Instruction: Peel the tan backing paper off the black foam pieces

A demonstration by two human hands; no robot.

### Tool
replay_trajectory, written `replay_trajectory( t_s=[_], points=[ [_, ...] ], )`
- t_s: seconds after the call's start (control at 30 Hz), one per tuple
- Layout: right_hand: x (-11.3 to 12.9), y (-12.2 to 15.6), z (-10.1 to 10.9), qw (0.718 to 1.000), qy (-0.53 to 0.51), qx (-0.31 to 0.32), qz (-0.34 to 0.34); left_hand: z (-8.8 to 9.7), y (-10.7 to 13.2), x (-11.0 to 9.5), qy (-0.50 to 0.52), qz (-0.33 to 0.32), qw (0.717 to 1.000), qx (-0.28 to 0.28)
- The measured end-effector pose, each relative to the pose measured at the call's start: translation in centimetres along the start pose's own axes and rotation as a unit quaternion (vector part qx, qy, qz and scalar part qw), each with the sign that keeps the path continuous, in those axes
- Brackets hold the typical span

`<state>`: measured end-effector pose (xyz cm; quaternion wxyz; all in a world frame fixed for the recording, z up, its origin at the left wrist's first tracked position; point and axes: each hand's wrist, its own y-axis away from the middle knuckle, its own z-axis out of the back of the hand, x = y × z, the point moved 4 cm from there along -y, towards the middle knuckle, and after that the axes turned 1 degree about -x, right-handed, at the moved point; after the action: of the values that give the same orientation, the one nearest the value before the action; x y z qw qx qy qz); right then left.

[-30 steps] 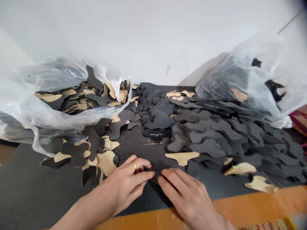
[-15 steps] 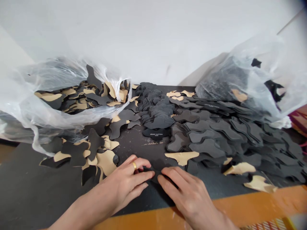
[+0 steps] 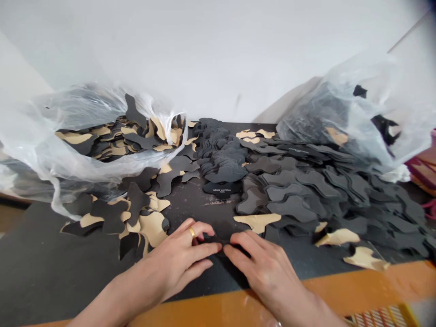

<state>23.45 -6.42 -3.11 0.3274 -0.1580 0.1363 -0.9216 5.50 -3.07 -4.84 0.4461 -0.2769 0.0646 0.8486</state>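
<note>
My left hand [image 3: 180, 263], with a gold ring on one finger, and my right hand [image 3: 262, 268] lie side by side on a black mat [image 3: 41, 272] near the front edge. Their fingertips meet over a black cut piece [image 3: 223, 238] that they press flat on the mat; most of that piece is hard to tell from the dark surface. Fingers of both hands are stretched out and flat. A black piece with white lettering [image 3: 222, 189] lies a little beyond them.
A clear plastic bag [image 3: 51, 141] of black and tan cut pieces lies at the left, with loose pieces [image 3: 136, 218] spilled before it. A big heap of black pieces [image 3: 323, 190] and a second bag [image 3: 357, 113] fill the right. An orange table edge [image 3: 374, 286] runs along the front.
Both hands have crept slightly forward and closer together on the piece. The view has shifted a little to the right.
</note>
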Motion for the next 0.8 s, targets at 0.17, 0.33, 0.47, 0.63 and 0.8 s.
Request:
replay_trajectory(
  t_s=[0.17,0.33,0.47,0.63,0.8],
  points=[
    [-0.5,-0.2,0.1,0.999,-0.016,0.035,0.000,-0.1,0.1,-0.3,-0.026,-0.007,0.999,-0.017],
    [-0.5,-0.6,0.5,0.997,-0.008,0.076,0.030,0.0,0.1,-0.5,-0.025,0.005,1.000,-0.009],
    [-0.3,-0.6,0.8,0.996,0.003,0.074,0.055,0.0,0.1,-0.5,-0.020,0.008,1.000,-0.008],
    [-0.3,-0.5,1.2,0.996,0.000,0.060,0.072,0.1,0.1,-0.4,-0.019,0.006,1.000,-0.016],
    [-0.6,-0.1,1.2,0.996,-0.029,0.064,0.061,0.1,-0.1,-0.4,-0.012,0.009,1.000,-0.012]
  ],
)
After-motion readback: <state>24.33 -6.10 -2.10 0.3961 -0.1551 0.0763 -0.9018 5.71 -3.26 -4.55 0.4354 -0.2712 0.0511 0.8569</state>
